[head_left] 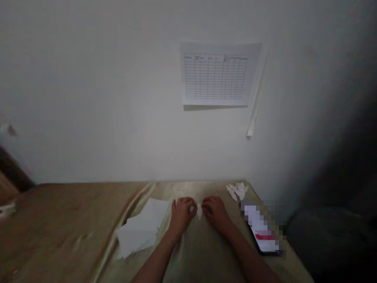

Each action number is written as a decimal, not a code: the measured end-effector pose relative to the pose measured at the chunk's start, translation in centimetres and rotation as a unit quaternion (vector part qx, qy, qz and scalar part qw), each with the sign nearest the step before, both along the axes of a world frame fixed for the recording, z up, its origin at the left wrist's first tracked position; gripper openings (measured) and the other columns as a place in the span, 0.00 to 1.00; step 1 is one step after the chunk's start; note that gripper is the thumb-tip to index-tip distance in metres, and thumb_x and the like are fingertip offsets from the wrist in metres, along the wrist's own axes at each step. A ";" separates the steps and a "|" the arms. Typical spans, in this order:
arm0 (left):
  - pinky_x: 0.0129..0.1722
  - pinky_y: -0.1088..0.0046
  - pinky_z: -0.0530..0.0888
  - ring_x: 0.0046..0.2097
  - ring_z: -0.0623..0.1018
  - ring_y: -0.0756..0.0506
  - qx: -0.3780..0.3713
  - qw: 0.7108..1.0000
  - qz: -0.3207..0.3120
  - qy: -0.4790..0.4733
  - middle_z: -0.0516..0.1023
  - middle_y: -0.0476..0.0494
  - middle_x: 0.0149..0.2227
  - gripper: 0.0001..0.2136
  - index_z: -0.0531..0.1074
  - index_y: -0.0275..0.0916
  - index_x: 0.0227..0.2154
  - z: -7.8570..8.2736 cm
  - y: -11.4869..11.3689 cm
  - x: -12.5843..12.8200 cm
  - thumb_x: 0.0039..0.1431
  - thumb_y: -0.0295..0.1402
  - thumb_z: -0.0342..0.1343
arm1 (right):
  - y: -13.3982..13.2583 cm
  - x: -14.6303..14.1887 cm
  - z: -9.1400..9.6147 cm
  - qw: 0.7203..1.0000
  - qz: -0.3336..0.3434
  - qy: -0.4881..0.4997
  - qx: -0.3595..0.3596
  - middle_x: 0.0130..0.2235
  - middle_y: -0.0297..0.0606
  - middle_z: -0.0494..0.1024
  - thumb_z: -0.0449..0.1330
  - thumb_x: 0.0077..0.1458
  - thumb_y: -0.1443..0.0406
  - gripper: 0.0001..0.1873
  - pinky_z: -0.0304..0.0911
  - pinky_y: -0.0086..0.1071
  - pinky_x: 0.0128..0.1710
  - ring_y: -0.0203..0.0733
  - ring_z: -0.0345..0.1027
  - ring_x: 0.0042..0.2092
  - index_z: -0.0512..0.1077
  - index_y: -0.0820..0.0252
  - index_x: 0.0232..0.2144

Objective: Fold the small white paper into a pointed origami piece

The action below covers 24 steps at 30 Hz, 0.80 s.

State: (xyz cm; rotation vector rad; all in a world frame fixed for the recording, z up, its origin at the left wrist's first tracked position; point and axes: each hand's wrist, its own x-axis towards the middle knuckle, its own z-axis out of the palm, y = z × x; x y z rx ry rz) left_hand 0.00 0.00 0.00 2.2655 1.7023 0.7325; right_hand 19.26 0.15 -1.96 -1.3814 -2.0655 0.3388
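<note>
A small white piece of paper (199, 212), pointed at its lower end, lies on the cloth-covered table between my hands. On its left side my left hand (184, 211) has its thumb and fingers curled in a pinch at the paper's edge. Opposite it, my right hand (215, 211) bends its fingers down onto the paper's right edge. My fingers cover part of the paper, so its full shape is hidden. To the left of my left hand is a loose, fanned pile of white paper sheets (144, 228).
A phone (262, 228) with a lit, blurred screen lies on the right, beyond my right forearm. Crumpled white paper (238, 191) sits near the table's back right corner. The shiny cloth (73, 224) has a raised fold. A printed table sheet (216, 76) hangs on the wall.
</note>
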 end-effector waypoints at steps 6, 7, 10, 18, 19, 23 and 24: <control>0.64 0.47 0.53 0.57 0.71 0.40 -0.022 0.999 0.014 0.021 0.79 0.53 0.51 0.05 0.79 0.51 0.36 0.9 -0.2 0.2 0.58 0.35 0.59 | 0.4 -0.5 0.7 1.000 -0.025 -0.012 -0.013 0.46 0.36 0.78 0.60 0.57 0.68 0.07 0.52 0.40 0.58 0.45 0.65 0.52 0.78 0.54 0.37; 0.64 0.47 0.53 0.57 0.71 0.40 -0.025 0.999 0.014 0.023 0.79 0.53 0.51 0.05 0.79 0.52 0.36 1.0 -0.2 0.2 0.58 0.36 0.59 | 0.4 -0.6 0.8 0.999 -0.028 -0.014 -0.013 0.46 0.36 0.78 0.60 0.57 0.67 0.07 0.51 0.40 0.58 0.45 0.65 0.52 0.78 0.54 0.37; 0.64 0.47 0.53 0.58 0.70 0.40 -0.034 0.999 0.010 0.023 0.79 0.54 0.52 0.06 0.79 0.52 0.36 1.2 -0.2 0.1 0.56 0.36 0.61 | 0.4 -0.6 1.0 0.999 -0.033 -0.019 -0.012 0.46 0.36 0.78 0.61 0.57 0.67 0.06 0.51 0.40 0.58 0.46 0.65 0.53 0.77 0.53 0.36; 0.65 0.42 0.50 0.61 0.68 0.38 -0.064 0.997 -0.013 0.033 0.76 0.52 0.55 0.12 0.76 0.52 0.41 1.2 -0.3 -0.3 0.52 0.39 0.64 | 0.2 -0.2 1.0 0.999 -0.012 -0.014 -0.029 0.48 0.36 0.76 0.64 0.52 0.66 0.09 0.51 0.39 0.59 0.45 0.64 0.54 0.77 0.53 0.38; 0.65 0.41 0.49 0.61 0.67 0.38 -0.068 0.997 -0.015 0.032 0.75 0.52 0.55 0.13 0.76 0.52 0.42 1.2 -0.3 -0.3 0.51 0.39 0.64 | 0.2 -0.1 1.0 0.999 -0.007 -0.011 -0.030 0.48 0.36 0.76 0.64 0.52 0.66 0.10 0.51 0.39 0.59 0.45 0.64 0.54 0.76 0.53 0.38; 0.65 0.39 0.47 0.62 0.66 0.37 -0.076 0.997 -0.019 0.024 0.74 0.52 0.56 0.16 0.75 0.52 0.42 1.1 -0.4 -0.4 0.49 0.39 0.65 | 0.1 0.1 0.8 0.999 0.005 -0.008 -0.031 0.49 0.36 0.76 0.66 0.50 0.65 0.12 0.51 0.40 0.60 0.46 0.64 0.54 0.76 0.53 0.40; 0.65 0.38 0.47 0.62 0.66 0.37 -0.076 0.997 -0.021 0.023 0.74 0.52 0.56 0.16 0.75 0.52 0.42 1.1 -0.4 -0.4 0.48 0.39 0.65 | 0.1 0.1 0.8 0.999 0.006 -0.010 -0.030 0.49 0.37 0.76 0.66 0.49 0.64 0.13 0.50 0.41 0.60 0.46 0.64 0.54 0.76 0.53 0.40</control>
